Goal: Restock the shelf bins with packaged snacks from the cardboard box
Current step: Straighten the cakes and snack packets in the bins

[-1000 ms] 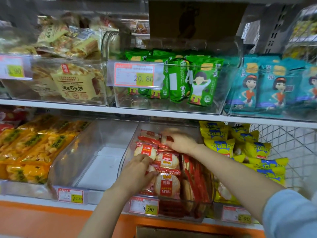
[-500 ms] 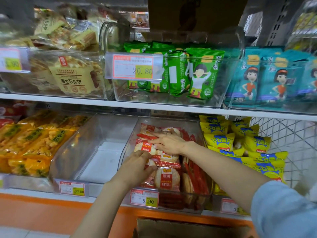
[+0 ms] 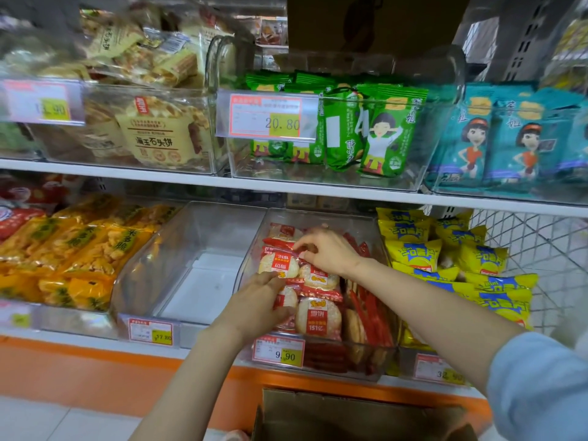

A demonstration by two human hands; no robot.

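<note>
Lower shelf, far left: clear bin of orange-yellow snack packs [image 3: 76, 249], full. Next to it an empty clear bin [image 3: 197, 281], price tag 17.80 on its front. Next right, the rice-cracker bin [image 3: 362, 361], tagged 9.90, both hands in it. Left hand [image 3: 254, 300] reaches in from below, fingers curled over the front packs; thumb and fingertips pinch the lower edge of one red-and-white rice cracker pack [image 3: 280, 265], palm resting on the pack beneath. Right hand [image 3: 327, 249] comes in from the right over the bin, fingertips pinched on the upper right corner of that same pack; light blue sleeve [image 3: 541, 386] on that arm. So the pack sits between the two hands, lying flat on top of the pile, left-centre of the bin. More cracker packs lie flat below and behind it; on the bin's right side packs stand on edge in a row. Right of that, yellow-and-blue snack bags [image 3: 451, 265] piled, wire mesh behind. Upper shelf, left to right: beige biscuit packs [image 3: 156, 135] in a clear bin, green packs [image 3: 366, 135] in a bin tagged 20.80 and part full, teal packs [image 3: 496, 144] in the last bin. Cardboard box [image 3: 350, 415] on the floor below the cracker bin, flaps open, contents not visible.
</note>
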